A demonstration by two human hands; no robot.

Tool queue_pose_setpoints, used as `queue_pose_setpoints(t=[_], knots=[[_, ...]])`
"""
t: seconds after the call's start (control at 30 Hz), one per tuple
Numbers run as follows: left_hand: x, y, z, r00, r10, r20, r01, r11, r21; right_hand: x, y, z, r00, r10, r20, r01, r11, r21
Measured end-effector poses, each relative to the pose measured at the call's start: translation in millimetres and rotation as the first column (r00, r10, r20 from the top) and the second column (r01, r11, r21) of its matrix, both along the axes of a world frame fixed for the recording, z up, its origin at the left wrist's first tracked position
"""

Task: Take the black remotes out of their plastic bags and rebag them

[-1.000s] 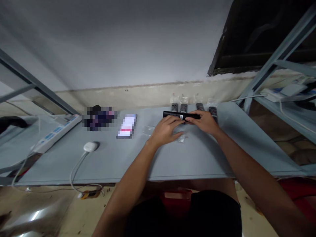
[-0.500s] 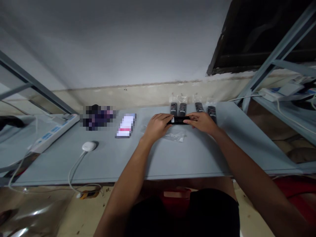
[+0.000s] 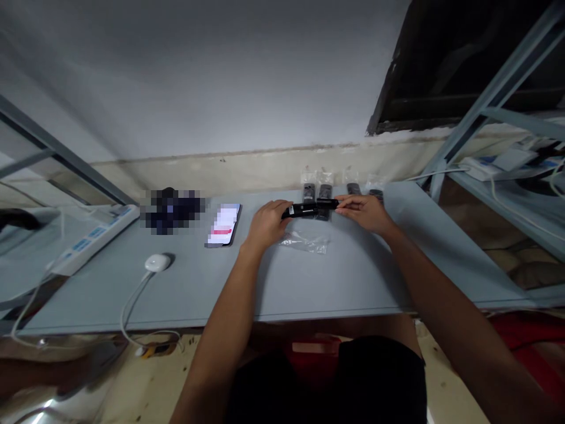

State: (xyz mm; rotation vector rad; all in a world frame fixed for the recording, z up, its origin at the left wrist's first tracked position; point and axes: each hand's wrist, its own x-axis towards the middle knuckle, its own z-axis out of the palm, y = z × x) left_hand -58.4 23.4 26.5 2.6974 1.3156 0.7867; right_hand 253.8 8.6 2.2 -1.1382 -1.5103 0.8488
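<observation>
My left hand is closed around one end of a black remote control with a small white label, held level above the table. My right hand pinches a thin black piece, which looks like the remote's battery cover. This piece sits at the remote's right end; whether the two still touch I cannot tell. Below them a crumpled clear plastic bag lies on the table. Just behind, several dark remotes in clear bags lie in a row, partly covered by my right hand and the held parts.
On the grey table, a phone with a lit screen lies left of my hands. Farther left are a blurred dark object, a white round charger with a cable, and a power strip. Metal shelf frames flank both sides.
The black cover piece has come away to the right from the remote's body. My left hand has shifted slightly left with the remote. A person's leg now shows at the lower left.
</observation>
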Motion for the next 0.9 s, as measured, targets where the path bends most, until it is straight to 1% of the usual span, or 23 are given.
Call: queue_pose_setpoints(t=[0.1,0.2,0.27,0.37,0.43,0.6,0.77,0.9], knots=[[0,-1,0.9,1.0,-0.012,0.011,0.012,1.0,-0.015,1,3,-4.8,1.0,0.022,0.018,-0.022,1.0,0.019],[0,-1,1.6,1.0,-0.008,0.026,0.009,0.999,-0.032,4,6,-8.6,0.999,0.034,0.001,-0.034,0.999,0.042],[0,0,1.4,0.999,-0.008,0.038,0.009,0.999,-0.032,6,7,-10.3,0.999,0.032,-0.007,-0.032,0.999,0.015],[-1,0,0.0,0.999,-0.016,0.052,0.017,1.0,-0.019,8,7,-11.3,1.0,0.03,0.008,-0.029,0.997,-0.066],[0,1,-1.2,0.998,-0.018,0.054,0.019,1.0,-0.01,8,6,-11.2,0.999,0.026,0.023,-0.024,0.996,-0.089],[0,2,-3.3,0.998,-0.023,0.057,0.023,1.0,0.001,8,7,-12.6,0.997,0.019,0.078,-0.018,1.0,-0.024],[1,2,-3.4,0.998,-0.025,0.052,0.025,1.0,0.003,9,7,-15.8,0.993,0.017,0.118,-0.018,1.0,0.005],[1,1,-2.6,0.999,-0.032,0.044,0.032,0.999,-0.004,9,7,-17.1,0.987,0.042,0.155,-0.046,0.999,0.024]])
